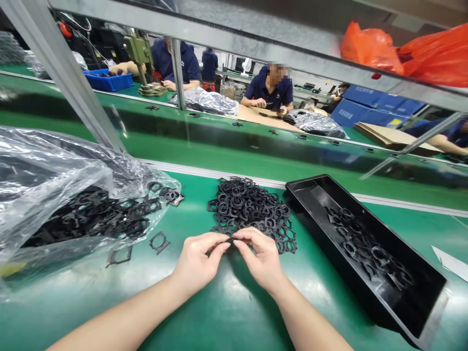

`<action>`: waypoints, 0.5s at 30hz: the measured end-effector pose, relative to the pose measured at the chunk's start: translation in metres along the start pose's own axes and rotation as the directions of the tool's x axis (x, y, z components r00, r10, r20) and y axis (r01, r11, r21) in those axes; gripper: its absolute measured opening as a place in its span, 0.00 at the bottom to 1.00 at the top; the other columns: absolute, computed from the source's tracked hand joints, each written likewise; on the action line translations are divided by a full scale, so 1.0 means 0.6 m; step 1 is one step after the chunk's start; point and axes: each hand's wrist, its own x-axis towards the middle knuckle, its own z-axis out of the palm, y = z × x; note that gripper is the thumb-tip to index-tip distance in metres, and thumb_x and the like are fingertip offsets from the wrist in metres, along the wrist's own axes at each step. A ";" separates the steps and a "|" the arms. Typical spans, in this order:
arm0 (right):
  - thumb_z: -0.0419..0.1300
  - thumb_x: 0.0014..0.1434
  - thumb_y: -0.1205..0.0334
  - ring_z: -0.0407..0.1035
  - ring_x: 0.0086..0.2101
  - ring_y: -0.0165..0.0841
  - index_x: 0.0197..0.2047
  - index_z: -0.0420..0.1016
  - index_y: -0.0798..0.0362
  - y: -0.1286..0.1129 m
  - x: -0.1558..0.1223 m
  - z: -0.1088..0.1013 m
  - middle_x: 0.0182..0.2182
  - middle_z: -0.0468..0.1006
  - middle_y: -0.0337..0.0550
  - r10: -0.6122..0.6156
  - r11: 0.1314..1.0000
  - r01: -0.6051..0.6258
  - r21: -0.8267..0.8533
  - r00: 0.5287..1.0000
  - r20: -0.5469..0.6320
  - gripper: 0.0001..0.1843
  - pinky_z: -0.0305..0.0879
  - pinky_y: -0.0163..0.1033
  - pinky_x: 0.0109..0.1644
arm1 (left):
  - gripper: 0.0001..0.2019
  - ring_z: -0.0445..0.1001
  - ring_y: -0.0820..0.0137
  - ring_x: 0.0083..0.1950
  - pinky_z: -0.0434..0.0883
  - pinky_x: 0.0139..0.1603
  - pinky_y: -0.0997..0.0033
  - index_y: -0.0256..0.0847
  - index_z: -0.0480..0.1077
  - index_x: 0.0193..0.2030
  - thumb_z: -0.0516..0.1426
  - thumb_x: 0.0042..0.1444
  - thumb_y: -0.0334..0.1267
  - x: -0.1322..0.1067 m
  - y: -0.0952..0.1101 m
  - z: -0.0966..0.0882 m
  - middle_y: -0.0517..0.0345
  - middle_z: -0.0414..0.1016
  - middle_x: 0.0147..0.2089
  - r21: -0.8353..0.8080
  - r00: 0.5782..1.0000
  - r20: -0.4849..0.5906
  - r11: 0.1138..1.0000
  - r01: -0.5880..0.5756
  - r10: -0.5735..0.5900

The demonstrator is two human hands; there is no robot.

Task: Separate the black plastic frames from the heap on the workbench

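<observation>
My left hand point(199, 258) and my right hand point(259, 256) meet over the green table, fingertips pinched together on a small black plastic ring part point(230, 240) at the near edge of a heap of the same black parts point(250, 207). The part between the fingers is mostly hidden. To the right lies a long black tray point(318, 195) with several black parts point(365, 248) in it.
A clear plastic bag point(54, 195) full of black parts lies at the left, with loose parts point(160, 242) beside it. A metal post point(69, 78) slants up at the left. Beyond a green conveyor point(234, 156), other people work at tables. A white paper scrap point(451, 263) lies far right.
</observation>
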 end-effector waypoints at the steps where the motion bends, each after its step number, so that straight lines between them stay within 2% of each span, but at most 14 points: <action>1: 0.58 0.57 0.70 0.70 0.32 0.32 0.37 0.75 0.54 -0.001 0.000 -0.001 0.31 0.75 0.44 -0.010 1.000 0.010 -0.006 1.000 0.002 0.06 0.67 0.36 0.36 | 0.06 0.77 0.71 0.30 0.74 0.33 0.75 0.39 0.76 0.36 0.57 0.55 0.30 0.001 0.001 0.000 0.56 0.79 0.32 0.013 1.000 -0.006 1.000 -0.017 0.017; 10: 0.58 0.57 0.72 0.71 0.34 0.33 0.37 0.75 0.53 0.002 -0.001 -0.004 0.32 0.77 0.45 -0.106 0.991 0.106 -0.075 0.994 0.013 0.08 0.68 0.38 0.39 | 0.07 0.75 0.72 0.29 0.72 0.32 0.75 0.38 0.75 0.36 0.56 0.55 0.29 0.003 0.006 -0.004 0.57 0.78 0.30 0.073 0.994 -0.016 0.992 -0.104 0.105; 15: 0.57 0.57 0.72 0.71 0.35 0.33 0.38 0.74 0.53 0.003 -0.002 -0.003 0.33 0.76 0.45 -0.102 0.991 0.106 -0.086 0.994 0.040 0.08 0.68 0.38 0.40 | 0.07 0.75 0.72 0.28 0.71 0.31 0.75 0.37 0.75 0.37 0.56 0.55 0.28 0.000 0.004 -0.004 0.56 0.78 0.29 0.121 0.987 -0.022 0.980 -0.156 0.159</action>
